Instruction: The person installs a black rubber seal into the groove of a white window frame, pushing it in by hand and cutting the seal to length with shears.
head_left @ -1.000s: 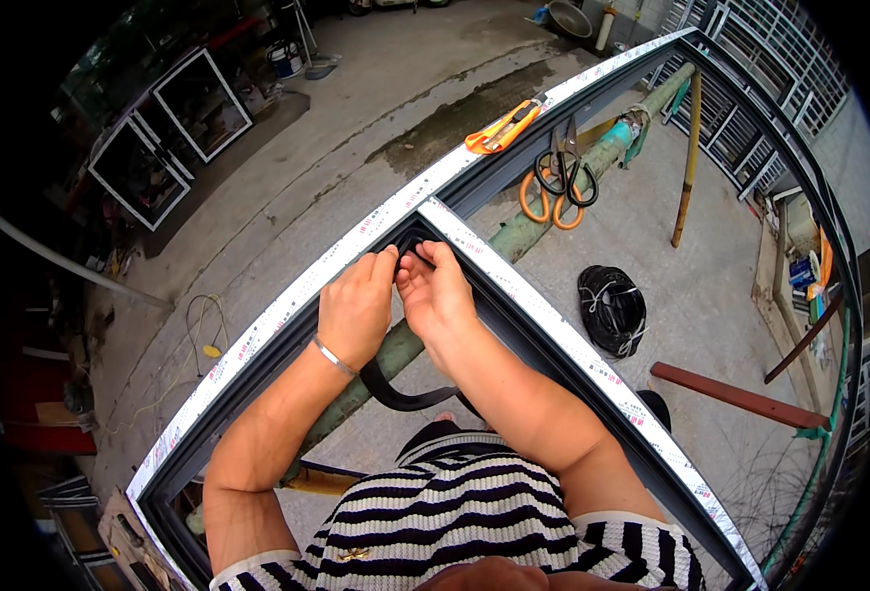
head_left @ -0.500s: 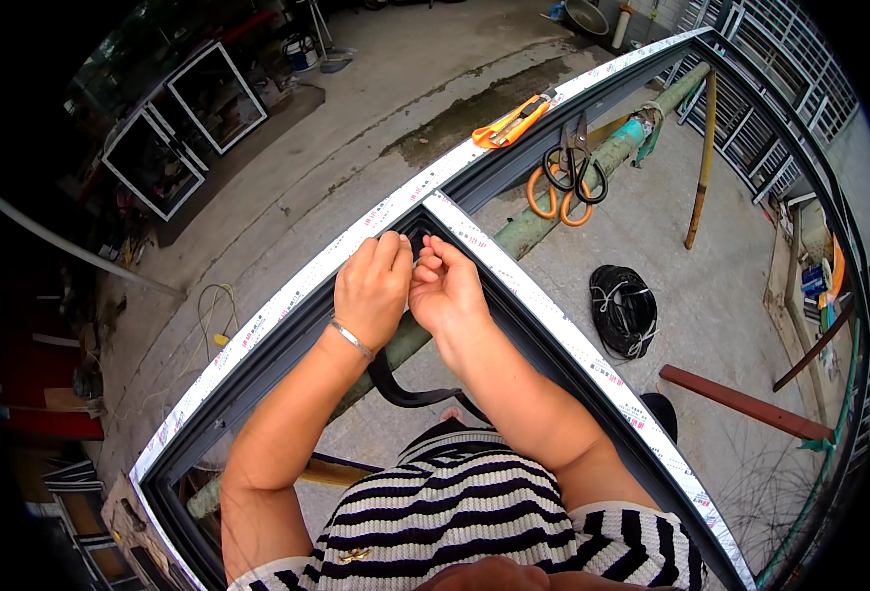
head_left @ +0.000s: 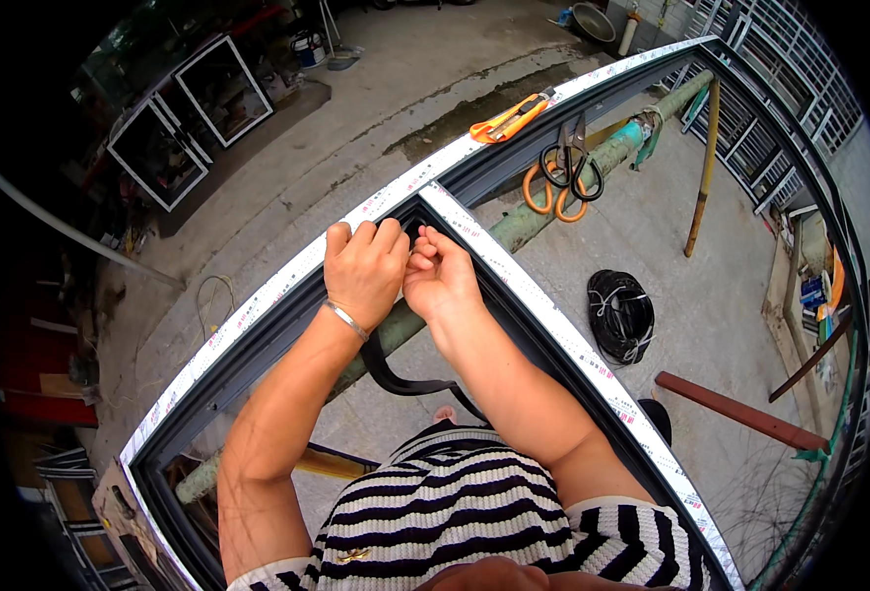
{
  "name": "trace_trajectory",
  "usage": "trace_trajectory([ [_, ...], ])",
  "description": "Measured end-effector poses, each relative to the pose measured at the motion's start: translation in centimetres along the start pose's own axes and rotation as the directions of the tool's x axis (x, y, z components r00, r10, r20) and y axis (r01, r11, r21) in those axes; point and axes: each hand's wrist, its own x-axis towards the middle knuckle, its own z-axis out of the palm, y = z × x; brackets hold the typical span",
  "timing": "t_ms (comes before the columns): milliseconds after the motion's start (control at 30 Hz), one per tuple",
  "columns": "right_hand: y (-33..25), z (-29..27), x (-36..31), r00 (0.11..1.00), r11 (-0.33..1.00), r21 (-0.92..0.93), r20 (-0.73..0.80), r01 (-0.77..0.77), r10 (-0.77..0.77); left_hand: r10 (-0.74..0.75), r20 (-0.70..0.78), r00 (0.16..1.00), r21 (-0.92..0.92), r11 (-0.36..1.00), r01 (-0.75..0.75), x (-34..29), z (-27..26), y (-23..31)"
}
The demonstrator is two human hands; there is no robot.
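A large dark metal window frame [head_left: 287, 303], faced with printed white protective film, lies in front of me. Both my hands meet at the inner corner where its crossbar [head_left: 514, 258] joins the long side. My left hand [head_left: 366, 268], with a bracelet at the wrist, is closed, fingertips bent down over the frame's inner edge. Beside it my right hand [head_left: 441, 278] is palm up, its thumb and fingers pinched at the corner. A black rubber strip [head_left: 392, 378] runs up between them and hangs in a loop below; its gripped part is mostly hidden.
An orange utility knife [head_left: 512, 120] lies on the frame's far side. Orange- and black-handled scissors [head_left: 565, 177] rest over a green pole [head_left: 524, 227] beneath the frame. A coil of black strip [head_left: 621, 315] and a reddish-brown bar [head_left: 740, 412] are to the right.
My left hand has shifted slightly left, its knuckles raised more. The right hand stays pinched at the corner, moved a little left. The view has shifted slightly.
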Motion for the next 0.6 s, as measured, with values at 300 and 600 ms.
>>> trace_trajectory([
  [300,0.3,0.1,-0.3,1.0,0.999,0.032,-0.008,-0.008,0.009,0.074,-0.086,0.994,-0.27,0.958,-0.095,-0.3,2.0,-1.4],
  [600,0.5,0.1,0.2,0.999,0.999,0.005,0.014,0.039,-0.039,0.076,-0.108,0.991,-0.33,0.938,-0.107,0.2,2.6,-1.4],
])
